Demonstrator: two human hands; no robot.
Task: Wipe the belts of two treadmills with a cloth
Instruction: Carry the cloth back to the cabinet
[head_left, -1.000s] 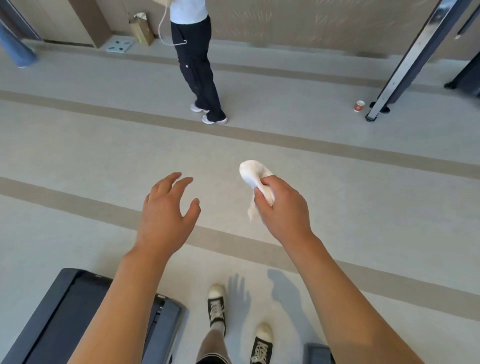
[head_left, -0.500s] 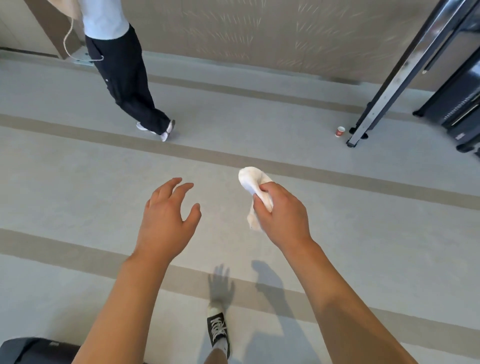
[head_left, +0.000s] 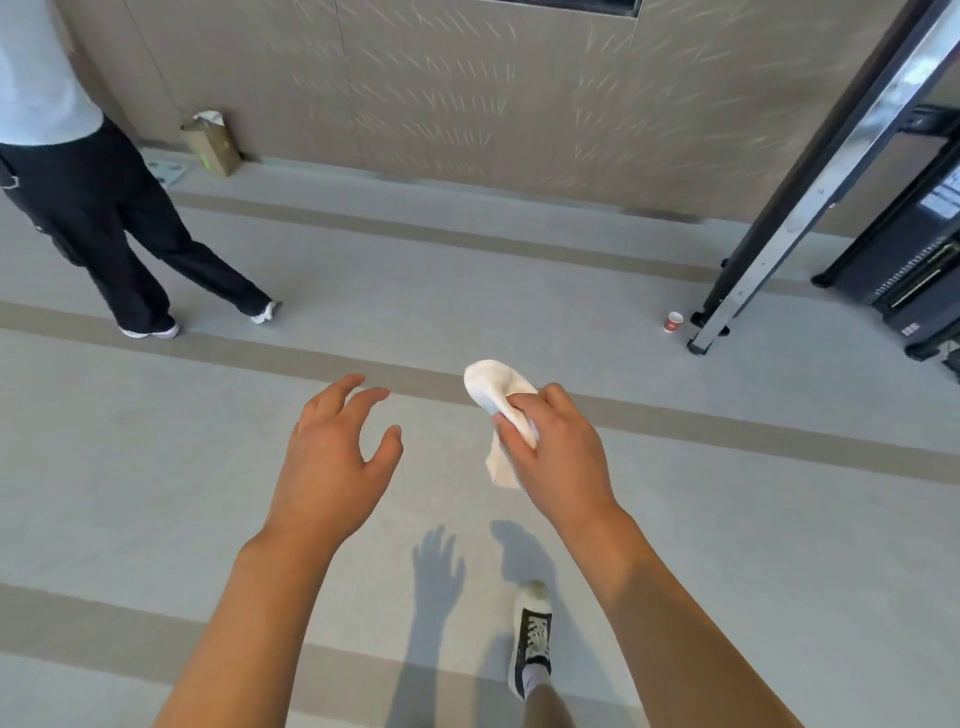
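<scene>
- Out in front over the floor (head_left: 156, 467): left hand (head_left: 332, 467) left of right hand (head_left: 561, 457), apart, with the cloth (head_left: 498, 395) in the right.
- Below the right forearm: a sneaker (head_left: 530, 634) on the floor.
- At the floor's far edge, against the wall (head_left: 467, 93): a paper bag (head_left: 210, 143), far left.
- Left edge: another person (head_left: 93, 208), standing in front of the bag.
- Far right: a paper cup (head_left: 674, 321) just left of a slanted metal post (head_left: 810, 192); a treadmill (head_left: 909, 270) right of the post.
</scene>
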